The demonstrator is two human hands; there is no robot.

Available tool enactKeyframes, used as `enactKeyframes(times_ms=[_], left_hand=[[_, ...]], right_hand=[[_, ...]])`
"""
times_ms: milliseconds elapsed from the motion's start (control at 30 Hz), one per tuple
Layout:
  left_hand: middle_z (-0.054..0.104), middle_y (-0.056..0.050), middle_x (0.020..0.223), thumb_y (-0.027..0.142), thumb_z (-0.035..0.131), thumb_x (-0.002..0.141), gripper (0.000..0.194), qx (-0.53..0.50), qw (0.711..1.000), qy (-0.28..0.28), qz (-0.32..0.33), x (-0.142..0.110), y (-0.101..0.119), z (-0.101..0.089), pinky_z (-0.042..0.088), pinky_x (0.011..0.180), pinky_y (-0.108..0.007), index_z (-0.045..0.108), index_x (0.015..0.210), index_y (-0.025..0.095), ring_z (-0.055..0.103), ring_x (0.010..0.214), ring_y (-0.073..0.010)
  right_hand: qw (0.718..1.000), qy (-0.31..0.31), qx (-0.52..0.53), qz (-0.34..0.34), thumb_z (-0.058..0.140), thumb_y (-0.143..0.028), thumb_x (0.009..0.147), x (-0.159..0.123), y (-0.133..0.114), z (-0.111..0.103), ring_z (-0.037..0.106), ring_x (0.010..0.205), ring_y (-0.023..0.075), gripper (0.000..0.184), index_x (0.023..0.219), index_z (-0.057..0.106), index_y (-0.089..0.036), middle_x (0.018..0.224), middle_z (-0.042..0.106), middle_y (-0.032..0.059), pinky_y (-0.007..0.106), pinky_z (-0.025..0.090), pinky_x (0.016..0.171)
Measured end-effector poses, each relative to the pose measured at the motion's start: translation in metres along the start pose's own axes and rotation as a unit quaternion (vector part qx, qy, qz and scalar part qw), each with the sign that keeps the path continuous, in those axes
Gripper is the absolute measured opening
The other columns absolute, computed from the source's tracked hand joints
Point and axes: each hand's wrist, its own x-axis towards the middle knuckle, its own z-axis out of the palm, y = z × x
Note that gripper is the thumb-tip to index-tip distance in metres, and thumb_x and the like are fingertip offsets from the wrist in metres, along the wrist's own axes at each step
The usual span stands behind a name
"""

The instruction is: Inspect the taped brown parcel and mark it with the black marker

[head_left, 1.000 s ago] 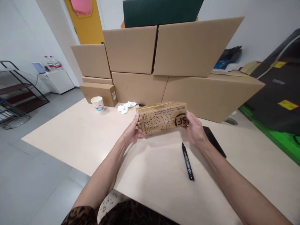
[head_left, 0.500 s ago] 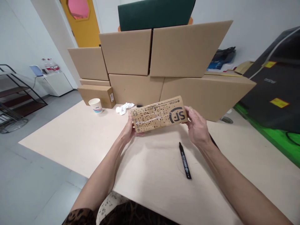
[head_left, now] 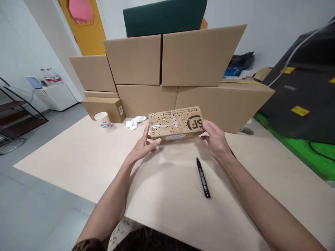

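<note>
Between my two hands is a small brown cardboard box [head_left: 175, 122], marked "SF" and covered in dark specks, with clear tape across its top. My left hand [head_left: 143, 144] grips its left end, the thumb at the lower front corner. Around the right end, my right hand [head_left: 215, 137] has its thumb on the top and fingers at the underside. A white label [head_left: 176, 137] shows on the side facing me. On the table nearer to me lies a capped black marker [head_left: 203, 177], touched by neither hand.
A paper cup [head_left: 103, 120] and crumpled tissue [head_left: 136, 122] sit at the back left of the table [head_left: 65, 164]. Behind them, large cardboard boxes [head_left: 193, 59] are stacked with a dark green box [head_left: 164, 17] on top. A black-covered machine [head_left: 303, 87] stands at the right.
The box has tilted so its labelled front side now shows. My left thumb has come round to the front corner. The whole view has shifted slightly.
</note>
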Motion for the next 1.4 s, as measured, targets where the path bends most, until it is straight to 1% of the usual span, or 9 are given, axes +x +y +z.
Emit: enactKeyframes(times_ms=[100, 200, 300, 500, 600, 867, 1033, 1267, 1400], left_hand=[[0.046, -0.021, 0.152, 0.058, 0.077, 0.081, 0.113, 0.039, 0.998, 0.014, 0.046, 0.005, -0.008, 0.001, 0.06, 0.083, -0.047, 0.007, 0.166, 0.034, 0.069, 0.084, -0.0204], [0.033, -0.021, 0.161, 0.055, 0.081, 0.076, 0.112, 0.077, 0.99, 0.049, 0.111, 0.01, -0.017, 0.0, 0.058, 0.088, -0.049, 0.015, 0.164, 0.034, 0.063, 0.112, -0.032], [0.026, -0.018, 0.165, 0.052, 0.084, 0.074, 0.11, 0.11, 0.976, 0.074, 0.175, 0.015, -0.024, -0.002, 0.052, 0.1, -0.055, 0.02, 0.161, 0.033, 0.044, 0.138, -0.0409], [0.036, -0.017, 0.156, 0.045, 0.087, 0.073, 0.1, 0.073, 0.961, 0.106, 0.245, 0.018, -0.025, -0.004, 0.033, 0.119, -0.063, 0.028, 0.152, 0.028, 0.039, 0.144, -0.0385], [0.039, -0.016, 0.154, 0.044, 0.09, 0.069, 0.102, 0.025, 0.967, 0.092, 0.235, 0.016, -0.019, -0.006, 0.033, 0.122, -0.061, 0.03, 0.15, 0.027, 0.038, 0.146, -0.0387], [0.022, -0.015, 0.17, 0.039, 0.093, 0.065, 0.131, -0.041, 0.985, 0.007, 0.169, 0.01, -0.007, -0.012, 0.023, 0.126, -0.063, 0.008, 0.164, 0.033, 0.025, 0.156, -0.0413], [0.037, -0.017, 0.164, 0.032, 0.094, 0.062, 0.142, -0.12, 0.985, -0.059, 0.111, 0.008, -0.007, -0.006, 0.033, 0.122, -0.064, -0.004, 0.165, 0.034, 0.039, 0.15, -0.0404], [0.056, -0.016, 0.149, 0.042, 0.086, 0.074, 0.11, -0.125, 0.988, 0.008, 0.095, 0.004, -0.003, -0.004, 0.049, 0.111, -0.059, 0.021, 0.163, 0.03, 0.063, 0.129, -0.0392], [0.06, -0.016, 0.146, 0.048, 0.084, 0.075, 0.094, -0.11, 0.99, 0.026, 0.082, 0.004, -0.005, -0.004, 0.052, 0.107, -0.056, 0.039, 0.155, 0.026, 0.063, 0.127, -0.0391]], right_hand=[[1.0, 0.006, 0.005, 0.01, 0.071, -0.052, 0.073, 0.002, 0.004, 0.0, 0.061, 0.086, 0.0182, 0.041, 0.103, 0.075, -0.024, 0.106, 0.074, 0.0044, 0.024, 0.039, 0.053], [1.0, 0.0, 0.009, 0.022, 0.07, -0.053, 0.073, 0.002, 0.008, 0.0, 0.061, 0.086, 0.0183, 0.04, 0.099, 0.075, -0.024, 0.102, 0.074, 0.0041, 0.023, 0.039, 0.052], [0.999, -0.01, 0.01, 0.039, 0.072, -0.054, 0.072, 0.001, 0.01, 0.002, 0.06, 0.083, 0.018, 0.039, 0.097, 0.075, -0.023, 0.098, 0.073, 0.0035, 0.023, 0.039, 0.052], [0.998, -0.044, 0.031, 0.041, 0.075, -0.057, 0.073, -0.005, 0.003, 0.004, 0.053, 0.069, 0.0146, 0.035, 0.084, 0.073, -0.024, 0.08, 0.067, 0.0009, 0.024, 0.035, 0.051], [0.997, -0.041, 0.051, 0.032, 0.077, -0.058, 0.072, -0.006, -0.005, 0.004, 0.05, 0.066, 0.0137, 0.036, 0.081, 0.072, -0.024, 0.08, 0.067, 0.0014, 0.025, 0.034, 0.052], [0.998, -0.046, 0.045, -0.002, 0.075, -0.06, 0.075, -0.006, -0.023, -0.002, 0.052, 0.069, 0.0154, 0.038, 0.084, 0.075, -0.023, 0.08, 0.069, 0.0038, 0.027, 0.035, 0.055], [0.998, -0.048, 0.029, 0.006, 0.075, -0.056, 0.075, -0.003, -0.019, -0.001, 0.053, 0.068, 0.0159, 0.033, 0.079, 0.071, -0.024, 0.074, 0.066, 0.0016, 0.027, 0.033, 0.054], [0.997, -0.06, 0.035, 0.042, 0.078, -0.062, 0.067, -0.003, -0.014, 0.002, 0.047, 0.064, 0.0141, 0.041, 0.069, 0.065, -0.023, 0.07, 0.061, 0.0001, 0.025, 0.031, 0.051], [0.996, -0.068, 0.035, 0.045, 0.078, -0.063, 0.067, -0.002, -0.012, 0.002, 0.047, 0.065, 0.0141, 0.043, 0.068, 0.065, -0.022, 0.071, 0.061, 0.0003, 0.025, 0.031, 0.05]])
